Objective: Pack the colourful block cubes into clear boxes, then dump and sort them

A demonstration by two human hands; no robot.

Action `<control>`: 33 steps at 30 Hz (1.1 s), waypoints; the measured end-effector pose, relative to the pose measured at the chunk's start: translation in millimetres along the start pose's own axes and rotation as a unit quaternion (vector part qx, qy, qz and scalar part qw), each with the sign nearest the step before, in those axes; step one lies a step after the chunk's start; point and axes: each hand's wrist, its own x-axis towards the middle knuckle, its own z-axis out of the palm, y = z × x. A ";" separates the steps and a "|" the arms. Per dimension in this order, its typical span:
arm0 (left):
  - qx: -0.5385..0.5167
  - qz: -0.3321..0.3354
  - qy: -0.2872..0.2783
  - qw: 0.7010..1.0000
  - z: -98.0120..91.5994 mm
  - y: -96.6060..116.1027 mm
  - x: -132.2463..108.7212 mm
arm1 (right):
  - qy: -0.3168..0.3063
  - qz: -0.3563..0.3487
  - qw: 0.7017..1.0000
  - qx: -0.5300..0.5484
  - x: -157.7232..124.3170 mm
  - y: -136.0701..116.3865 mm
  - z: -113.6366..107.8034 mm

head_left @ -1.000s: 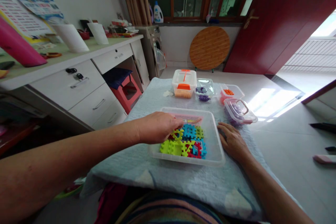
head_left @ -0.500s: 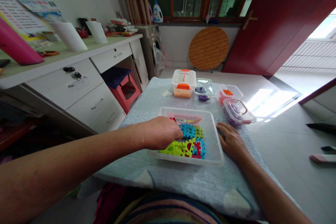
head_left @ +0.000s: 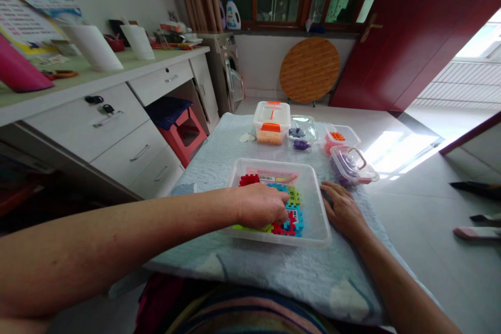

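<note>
A clear plastic box (head_left: 316, 219) stands before me with colourful notched building blocks inside. Blue and red blocks (head_left: 294, 219), a green block (head_left: 293, 195) and a red block (head_left: 249, 179) show; lime pieces lie partly under my hand. My left hand (head_left: 264, 206) reaches into the box from the left, its fingers curled together against the blocks. Its thumb and whatever lies between the fingertips are hidden. My right hand (head_left: 342, 206) lies on the cloth at the box's right side, fingers stretched out and close to its wall, holding nothing.
Behind the box on the cloth-covered table (head_left: 250, 266) stand an orange-latched box (head_left: 272, 122), an open clear container (head_left: 307, 128) with purple pieces, a container with orange pieces (head_left: 340, 135) and a lidded, handled box (head_left: 354, 164). A white desk (head_left: 113, 130) runs along the left.
My left hand has moved rightward inside the box, uncovering the red block on the left and covering some lime and blue pieces. My right hand stays beside the box. The view has shifted slightly.
</note>
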 end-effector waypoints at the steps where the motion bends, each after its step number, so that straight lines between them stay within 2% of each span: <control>1: -0.002 -0.006 -0.002 1.000 -0.6 0.0 -2.0 | -0.002 0.001 1.000 -0.002 0.1 0.0 -0.1; 8: -0.002 -0.019 -0.024 1.000 -2.5 -2.7 -12.3 | 0.002 -0.001 1.000 0.002 0.3 0.4 0.4; 13: -0.047 -0.038 -0.029 0.998 -0.5 -5.7 -20.8 | 0.009 0.000 1.000 0.007 0.0 -0.5 0.0; 16: -0.059 -0.068 0.007 0.996 1.8 -10.5 -30.1 | 0.012 -0.001 1.000 0.009 0.1 -0.3 0.1; 22: -0.082 -0.131 0.132 0.979 -4.7 -18.6 -55.5 | 0.001 0.000 1.000 0.001 0.0 0.3 0.3; 26: -0.057 -0.179 0.202 0.961 -8.1 -23.8 -65.5 | 0.003 0.000 1.000 0.002 -0.6 1.4 1.6; 29: -0.038 -0.196 0.201 0.959 -4.1 -28.2 -65.5 | 0.009 -0.002 1.000 0.002 -0.9 2.1 2.9; 33: 0.000 -0.202 0.158 0.967 2.6 -29.1 -61.0 | 0.014 -0.002 1.000 0.002 -0.8 1.5 2.9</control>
